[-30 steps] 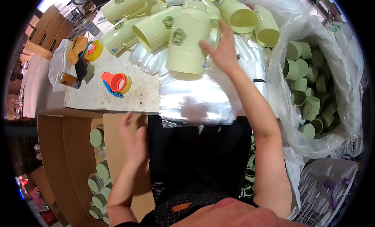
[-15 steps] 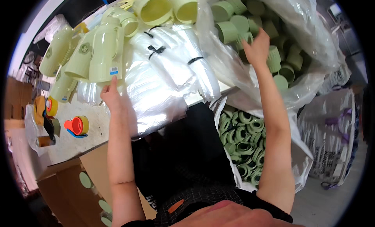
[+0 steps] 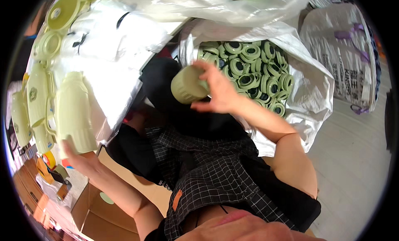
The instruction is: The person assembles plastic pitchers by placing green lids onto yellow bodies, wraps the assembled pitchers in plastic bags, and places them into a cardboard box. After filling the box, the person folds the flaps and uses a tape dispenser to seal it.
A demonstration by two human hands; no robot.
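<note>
Right hand (image 3: 220, 91): gripping pale green cap (image 3: 189, 85), just beside the sack of green rings (image 3: 257, 75).
Left hand (image 3: 79, 158): holding pale green jug (image 3: 75, 112) by its base, well apart from that sack.

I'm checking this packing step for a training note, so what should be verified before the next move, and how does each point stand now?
1. Right hand has a firm grip on the green cup: ok, fingers wrap its far end.
2. Left hand has the pale green flask: ok, it holds the base.
3. Flask opening free for a part: cannot tell, the top points away.
4. Supply of green rings in the white sack: ok, many remain.
5. Cup undamaged: cannot tell, only the outside shows.
6. Cardboard box open below: ok.
</note>
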